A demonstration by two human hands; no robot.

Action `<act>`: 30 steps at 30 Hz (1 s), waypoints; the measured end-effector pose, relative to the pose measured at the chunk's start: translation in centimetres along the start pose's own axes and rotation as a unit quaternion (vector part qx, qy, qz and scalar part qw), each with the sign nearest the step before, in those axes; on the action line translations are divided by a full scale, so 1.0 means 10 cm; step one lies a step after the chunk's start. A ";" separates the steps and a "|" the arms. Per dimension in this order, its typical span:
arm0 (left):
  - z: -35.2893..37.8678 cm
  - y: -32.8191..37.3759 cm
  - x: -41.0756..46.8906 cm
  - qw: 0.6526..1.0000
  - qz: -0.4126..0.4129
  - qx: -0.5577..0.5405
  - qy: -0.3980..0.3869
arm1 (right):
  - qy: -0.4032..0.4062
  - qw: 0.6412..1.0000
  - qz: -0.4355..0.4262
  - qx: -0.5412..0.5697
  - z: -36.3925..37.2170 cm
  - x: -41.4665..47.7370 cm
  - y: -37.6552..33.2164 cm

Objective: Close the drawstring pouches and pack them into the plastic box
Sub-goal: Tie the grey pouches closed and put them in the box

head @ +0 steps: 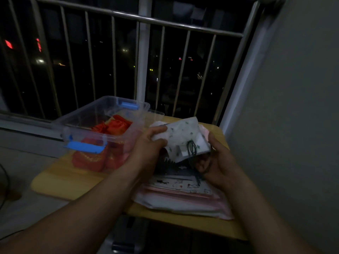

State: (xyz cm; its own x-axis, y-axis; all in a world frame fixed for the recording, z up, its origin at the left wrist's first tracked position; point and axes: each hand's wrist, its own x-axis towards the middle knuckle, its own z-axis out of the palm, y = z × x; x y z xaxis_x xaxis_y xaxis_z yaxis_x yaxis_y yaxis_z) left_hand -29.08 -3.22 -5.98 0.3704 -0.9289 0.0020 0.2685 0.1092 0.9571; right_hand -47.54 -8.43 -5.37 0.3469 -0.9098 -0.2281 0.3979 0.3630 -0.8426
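A white drawstring pouch (181,138) with small dark prints is held above the table between both hands. My left hand (148,149) grips its left edge. My right hand (214,162) pinches the pouch's dark green drawstring (191,148) at the lower right. Under the hands lies a flat stack of more pouches (183,197), white and pink. The clear plastic box (102,125) with blue latches stands to the left, holding several red pouches (113,125).
The small yellow table (60,184) stands against a metal window railing (139,52), with a grey wall (293,107) close on the right. A clear lid (156,114) lies behind the box. A dark cable (5,180) runs along the floor at the left.
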 end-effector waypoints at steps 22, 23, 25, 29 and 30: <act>-0.12 -0.03 -0.01 0.995 -0.074 -0.056 0.039 | -0.055 0.994 -0.020 -0.093 2.22 0.69 -0.42; -0.10 -0.03 -0.05 0.994 -0.082 -0.056 0.037 | -0.066 0.991 -0.014 -0.112 2.25 0.77 -0.38; -0.14 -0.01 -0.03 0.994 -0.085 -0.060 0.042 | -0.047 0.980 -0.031 -0.193 2.31 0.95 -0.28; -0.21 -0.01 0.07 0.996 -0.066 -0.034 0.053 | 0.102 0.933 -0.146 -0.312 2.11 1.13 -0.23; -0.21 0.01 0.08 0.996 -0.062 -0.018 0.057 | 0.111 0.931 -0.145 -0.315 2.01 1.18 -0.21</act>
State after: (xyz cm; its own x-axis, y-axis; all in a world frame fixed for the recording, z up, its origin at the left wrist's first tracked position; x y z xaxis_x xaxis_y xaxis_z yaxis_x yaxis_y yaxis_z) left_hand -26.84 -3.23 -6.52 0.4307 -0.8899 -0.1503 0.3501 0.0112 0.9366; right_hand -27.22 -15.89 3.45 0.0913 -0.9957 0.0174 -0.1538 -0.0314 -0.9876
